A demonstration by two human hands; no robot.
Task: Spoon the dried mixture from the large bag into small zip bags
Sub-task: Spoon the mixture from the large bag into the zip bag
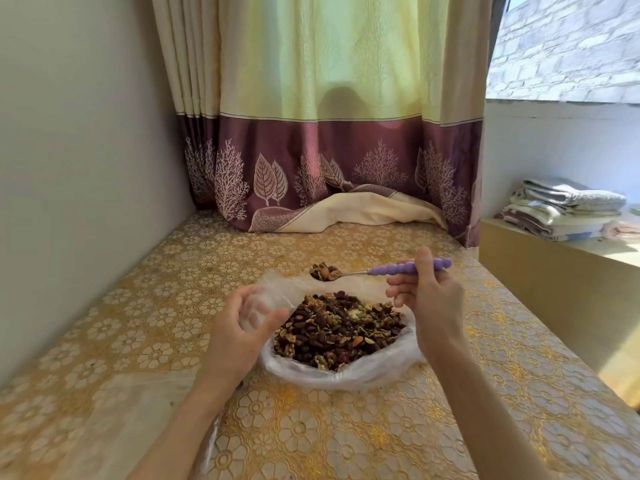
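Brown and red, the dried mixture point(337, 329) of nuts and fruit fills the large bag point(349, 372), which lies open on the yellow floral tablecloth point(311, 431) in front of us. Our right hand point(427, 294) pinches the purple handle of a spoon point(377, 269), its bowl heaped with the mixture and held level just beyond the bag's far rim. Our left hand point(239, 327) curls its fingers and thumb around a small zip bag point(258, 308) of clear plastic, held just beside the large bag's left edge. Behind hangs a cream and plum curtain point(332, 133); folded towels point(561, 209) sit on a ledge at right.
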